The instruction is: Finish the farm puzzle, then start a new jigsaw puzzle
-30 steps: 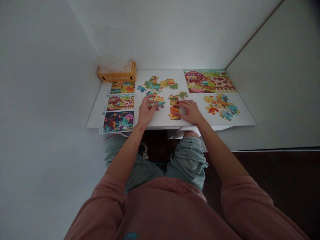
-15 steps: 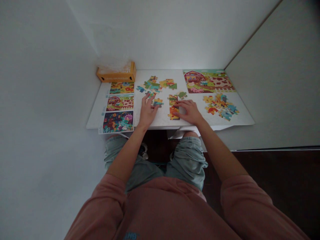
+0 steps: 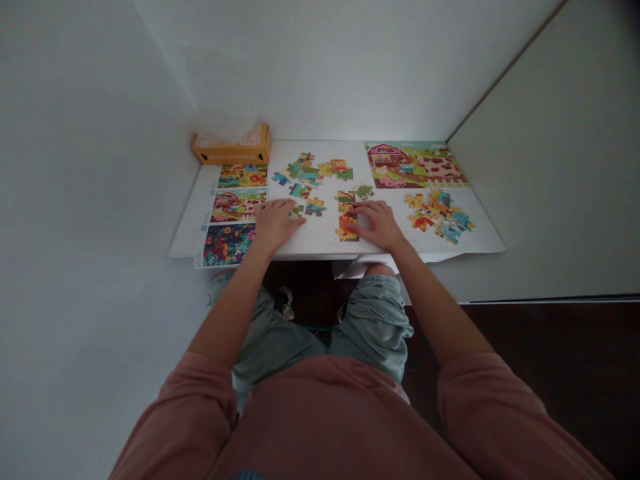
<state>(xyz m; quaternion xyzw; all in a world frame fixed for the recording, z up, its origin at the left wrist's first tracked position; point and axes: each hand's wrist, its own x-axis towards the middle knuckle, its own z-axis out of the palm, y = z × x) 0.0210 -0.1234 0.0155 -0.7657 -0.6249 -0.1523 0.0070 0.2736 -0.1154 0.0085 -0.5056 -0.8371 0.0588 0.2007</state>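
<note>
Closest on my feed are the pink sweatshirt (image 3: 320, 427) sleeves and the pale denim shorts (image 3: 375, 327), with a sneaker (image 3: 285, 302) down on the dark floor between the knees. The left hand (image 3: 274, 225) lies flat and open on the white table (image 3: 320, 245), with nothing pinched in it, its fingers just beside a small green jigsaw piece (image 3: 297, 211). The right hand (image 3: 380, 225) is open and palm down too, its fingertips resting against a column of red and yellow jigsaw pieces (image 3: 348, 223); I see no grip on them. Between the hands sits a small teal-and-orange piece (image 3: 315, 207), and farther up a loose cluster of pieces (image 3: 310, 170) spreads across the table. To the right, a heap of pieces (image 3: 439, 217) lies just below a farm picture sheet (image 3: 415, 165) with a red barn. Along the left, three picture cards (image 3: 239, 207) run edge to edge below an orange box (image 3: 231, 153) — white walls (image 3: 320, 67) close in behind.
</note>
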